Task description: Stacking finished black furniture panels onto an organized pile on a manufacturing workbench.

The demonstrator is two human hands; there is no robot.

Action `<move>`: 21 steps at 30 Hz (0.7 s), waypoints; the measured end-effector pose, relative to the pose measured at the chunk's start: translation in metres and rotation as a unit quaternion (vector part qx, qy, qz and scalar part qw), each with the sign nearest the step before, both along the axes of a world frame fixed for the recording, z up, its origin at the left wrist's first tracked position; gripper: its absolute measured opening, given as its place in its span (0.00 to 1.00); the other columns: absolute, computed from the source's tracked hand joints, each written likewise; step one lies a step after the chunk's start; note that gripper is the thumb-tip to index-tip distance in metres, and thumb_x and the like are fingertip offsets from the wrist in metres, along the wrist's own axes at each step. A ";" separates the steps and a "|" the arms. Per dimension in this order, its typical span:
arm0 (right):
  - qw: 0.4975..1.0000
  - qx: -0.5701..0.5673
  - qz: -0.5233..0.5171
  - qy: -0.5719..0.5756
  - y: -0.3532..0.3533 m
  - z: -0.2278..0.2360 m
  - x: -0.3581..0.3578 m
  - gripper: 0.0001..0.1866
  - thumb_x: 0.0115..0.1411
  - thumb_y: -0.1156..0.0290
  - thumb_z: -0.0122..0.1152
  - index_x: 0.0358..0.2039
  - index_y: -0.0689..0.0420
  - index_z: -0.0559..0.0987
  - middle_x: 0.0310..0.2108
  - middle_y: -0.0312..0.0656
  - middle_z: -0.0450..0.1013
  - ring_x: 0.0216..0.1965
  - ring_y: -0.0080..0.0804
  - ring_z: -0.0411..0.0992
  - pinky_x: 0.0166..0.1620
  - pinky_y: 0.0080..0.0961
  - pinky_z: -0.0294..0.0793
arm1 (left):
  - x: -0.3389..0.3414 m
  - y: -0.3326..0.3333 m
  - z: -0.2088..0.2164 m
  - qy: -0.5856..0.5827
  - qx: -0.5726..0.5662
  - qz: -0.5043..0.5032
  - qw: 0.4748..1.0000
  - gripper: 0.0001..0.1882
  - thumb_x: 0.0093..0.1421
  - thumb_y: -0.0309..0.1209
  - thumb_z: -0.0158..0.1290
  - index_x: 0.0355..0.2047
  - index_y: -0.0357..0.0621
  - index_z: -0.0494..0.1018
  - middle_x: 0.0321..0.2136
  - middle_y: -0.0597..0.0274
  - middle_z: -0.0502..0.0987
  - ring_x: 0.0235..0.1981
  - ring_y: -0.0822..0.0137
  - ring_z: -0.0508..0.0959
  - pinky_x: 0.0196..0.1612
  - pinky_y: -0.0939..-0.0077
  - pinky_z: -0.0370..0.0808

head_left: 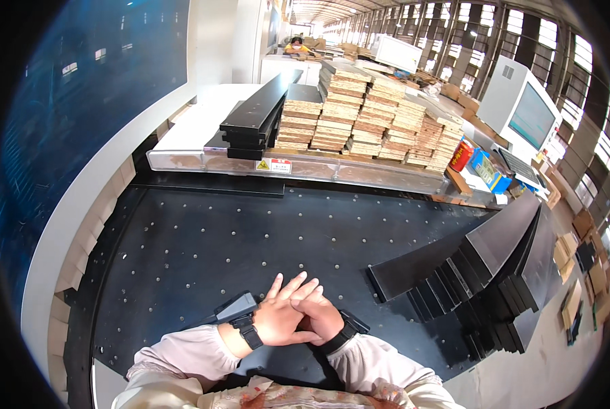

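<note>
Low over the black table (203,232), my left hand (278,320) and my right hand (324,319) are pressed together and overlap. The left fingers are stretched out, pointing away from me. My right hand lies against the left, its thumb across it and its other fingers partly hidden. No object shows in either hand. Each wrist wears a black band, and a grey device (238,308) sits beside the left wrist. To the right of the hands, dark panels (448,279) lie in leaning, fanned stacks.
Beyond the table, a ledge (332,170) carries stacked particleboard strips (359,112) and long black boards (257,112). A red can (462,155), blue box (489,170), keyboard (518,167) and monitor (523,105) stand right. A blue-windowed machine (100,88) flanks the left. Another person (296,46) is far back.
</note>
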State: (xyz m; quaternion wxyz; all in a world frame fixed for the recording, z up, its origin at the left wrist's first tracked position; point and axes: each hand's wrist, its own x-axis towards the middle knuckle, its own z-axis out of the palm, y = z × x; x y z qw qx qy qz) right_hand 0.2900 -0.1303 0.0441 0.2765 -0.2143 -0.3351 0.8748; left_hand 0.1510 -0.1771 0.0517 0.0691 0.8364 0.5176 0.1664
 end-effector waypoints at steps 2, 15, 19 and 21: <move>1.000 -0.011 -0.011 0.007 0.001 -0.006 -0.002 0.16 0.60 0.77 0.48 0.49 0.62 0.67 0.44 0.48 0.70 0.48 0.36 0.70 0.50 0.32 0.71 | 0.000 -0.001 -0.003 -0.004 0.008 0.005 1.000 0.49 0.51 0.63 0.51 0.64 0.42 0.54 0.65 0.53 0.54 0.67 0.48 0.46 0.65 0.42 0.38; 1.000 0.007 0.004 -0.011 0.000 0.002 0.000 0.16 0.60 0.74 0.46 0.48 0.63 0.69 0.46 0.48 0.69 0.49 0.37 0.69 0.52 0.33 0.69 | 0.002 -0.001 -0.011 -0.042 0.033 0.021 0.998 0.49 0.49 0.65 0.51 0.62 0.42 0.58 0.62 0.52 0.60 0.65 0.48 0.54 0.65 0.45 0.48; 0.999 0.008 0.003 -0.034 -0.007 0.020 -0.003 0.16 0.59 0.75 0.44 0.47 0.64 0.69 0.47 0.49 0.69 0.50 0.39 0.69 0.54 0.34 0.67 | 0.001 -0.001 -0.011 -0.046 0.035 0.020 0.998 0.49 0.49 0.65 0.51 0.62 0.41 0.58 0.61 0.51 0.60 0.65 0.48 0.55 0.64 0.46 0.50; 1.000 0.005 0.012 -0.022 -0.001 0.007 -0.001 0.17 0.59 0.74 0.44 0.49 0.64 0.69 0.47 0.49 0.69 0.50 0.39 0.69 0.53 0.34 0.67 | 0.002 -0.002 -0.011 -0.051 0.040 0.019 0.998 0.49 0.50 0.64 0.51 0.62 0.40 0.58 0.61 0.49 0.60 0.64 0.47 0.55 0.64 0.47 0.51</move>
